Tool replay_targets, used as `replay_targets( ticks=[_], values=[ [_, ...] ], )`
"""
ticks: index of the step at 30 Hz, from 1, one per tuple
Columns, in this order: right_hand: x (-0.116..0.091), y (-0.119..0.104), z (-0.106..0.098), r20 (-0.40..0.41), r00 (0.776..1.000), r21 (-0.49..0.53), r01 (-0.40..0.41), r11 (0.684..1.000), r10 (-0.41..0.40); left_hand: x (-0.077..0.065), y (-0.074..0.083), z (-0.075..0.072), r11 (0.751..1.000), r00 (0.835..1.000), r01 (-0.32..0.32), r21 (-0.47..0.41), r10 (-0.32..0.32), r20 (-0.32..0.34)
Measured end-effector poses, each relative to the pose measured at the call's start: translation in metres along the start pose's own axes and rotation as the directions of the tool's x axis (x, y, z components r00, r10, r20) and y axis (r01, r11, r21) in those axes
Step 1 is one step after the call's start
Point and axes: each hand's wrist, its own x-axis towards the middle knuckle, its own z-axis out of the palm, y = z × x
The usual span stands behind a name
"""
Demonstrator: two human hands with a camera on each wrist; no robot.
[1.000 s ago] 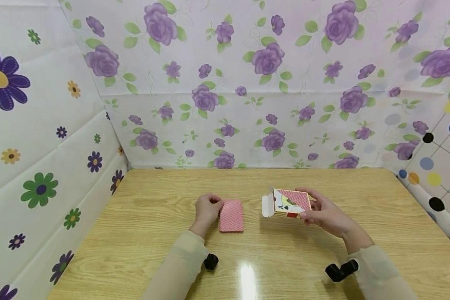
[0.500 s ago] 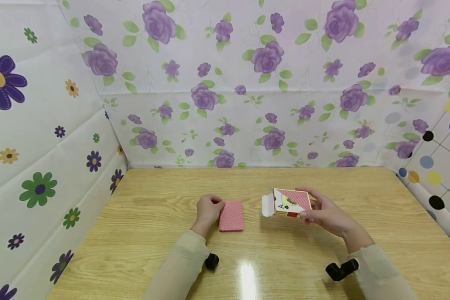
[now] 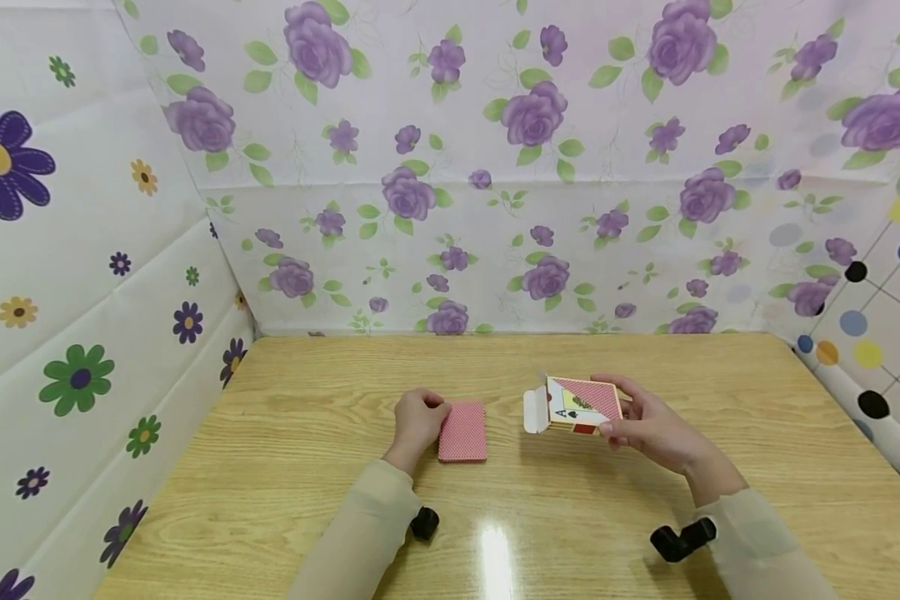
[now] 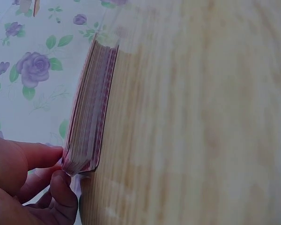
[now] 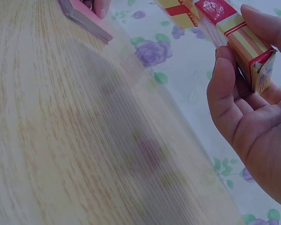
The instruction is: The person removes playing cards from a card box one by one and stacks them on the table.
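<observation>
My left hand (image 3: pixel 417 425) pinches the stack of cards (image 3: pixel 462 433) between thumb and fingers, at the corner nearest the desk's far left. My right hand (image 3: pixel 656 433) holds the card box (image 3: pixel 585 404) between thumb and fingers, raised off the desk (image 3: pixel 307 392). The box lies tilted, its open flap (image 3: pixel 536 412) pointing toward the cards, an ace of spades printed on its face. The cards rest on the desk with their red patterned back up, a little nearer its left edge than its right; the box is well apart from them, on the right edge's side. A black piece (image 3: pixel 424 524) sits at my left cuff, another at my right. Behind the desk's far edge hangs a cloth with purple roses (image 3: pixel 457 125); beyond its right edge, a dotted cloth (image 3: pixel 888 333).
</observation>
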Motion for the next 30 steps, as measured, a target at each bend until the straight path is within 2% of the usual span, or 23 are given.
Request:
replay_targets(
  ticks=[19,30],
  values=[
    [0.0000,-0.0021,0.0012,-0.003,1.000,-0.005,-0.003,1.000,0.003,-0.0012,0.0026,-0.0022,1.000,1.000,-0.008,-0.005,0.008,-0.024],
    [-0.0008,-0.0026,0.0020,0.000,1.000,-0.006,0.003,1.000,-0.003,-0.0070,0.0063,-0.0046,0.999,1.000,-0.002,-0.053,0.001,-0.015]
  ],
)
